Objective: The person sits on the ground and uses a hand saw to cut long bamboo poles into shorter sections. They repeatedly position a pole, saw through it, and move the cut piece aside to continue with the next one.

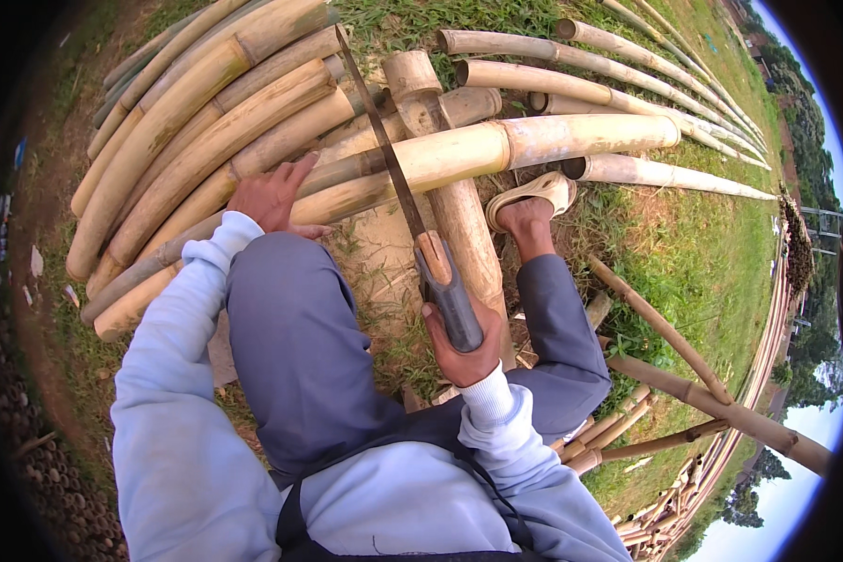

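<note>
My right hand (470, 358) is wrapped round the dark grey and wooden handle of a handsaw (395, 169). Its long narrow blade points away from me and crosses a thick, pale yellow bamboo pole (454, 155). Whether the teeth have bitten into the pole, I cannot tell. My left hand (264, 195) lies on the bamboo to the left of the blade, fingers stretched out and apart. Under the pole stands an upright bamboo post (466, 234), with its notched upper part (421, 98) showing beyond the pole.
Several thick bamboo poles (197, 84) lie stacked at the left. More poles (571, 89) stretch away at the upper right. A sandalled foot (534, 208) is beside the post. Crossed bamboo pieces (712, 407) stand at the lower right, and round bamboo ends (56, 478) lie at the lower left.
</note>
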The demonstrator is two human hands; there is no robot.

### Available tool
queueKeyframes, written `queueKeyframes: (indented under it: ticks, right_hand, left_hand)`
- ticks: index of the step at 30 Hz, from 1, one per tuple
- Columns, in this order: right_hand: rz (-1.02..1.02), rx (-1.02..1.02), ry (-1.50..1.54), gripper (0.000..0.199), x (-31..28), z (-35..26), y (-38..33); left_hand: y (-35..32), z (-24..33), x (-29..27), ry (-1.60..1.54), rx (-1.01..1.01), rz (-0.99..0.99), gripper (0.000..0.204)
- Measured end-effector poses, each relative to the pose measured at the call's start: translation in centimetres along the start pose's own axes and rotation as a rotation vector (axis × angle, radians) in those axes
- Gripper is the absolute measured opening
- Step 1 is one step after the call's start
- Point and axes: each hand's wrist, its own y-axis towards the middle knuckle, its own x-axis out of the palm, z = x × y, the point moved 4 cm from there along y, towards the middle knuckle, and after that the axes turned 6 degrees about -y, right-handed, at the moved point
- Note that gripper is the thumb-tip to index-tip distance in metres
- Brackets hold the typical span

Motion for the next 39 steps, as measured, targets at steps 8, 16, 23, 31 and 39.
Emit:
queueKeyframes:
  ticks: [8, 16, 23, 31, 39]
  right_hand:
    - [-0.04, 0.036, -0.056, 0.018, -0.6, 0.3, -2.5]
    - [-0.072, 0.047, -0.147, 0.02, -2.6, -1.2, -6.6]
    - [-0.027, 0.021, -0.103, 0.012, -0.6, -1.2, -1.2]
    - [-0.098, 0.136, -0.23, 0.021, -4.8, -1.7, -11.9]
    - [0.018, -0.035, -0.032, 0.014, 0.8, -0.7, 0.5]
  left_hand:
    - [-0.8, 0.1, 0.6, 0.022, 0.058, 0.105, 0.08]
    - [-1.7, 0.6, 1.5, 0.032, 0.088, 0.238, 0.074]
    - [-1.9, 3.0, 1.2, 0.121, 0.053, 0.261, 0.08]
    - [-1.2, 1.7, 1.6, 0.077, 0.073, 0.296, 0.081]
    - [-0.9, 1.2, 1.2, 0.039, 0.026, 0.218, 0.079]
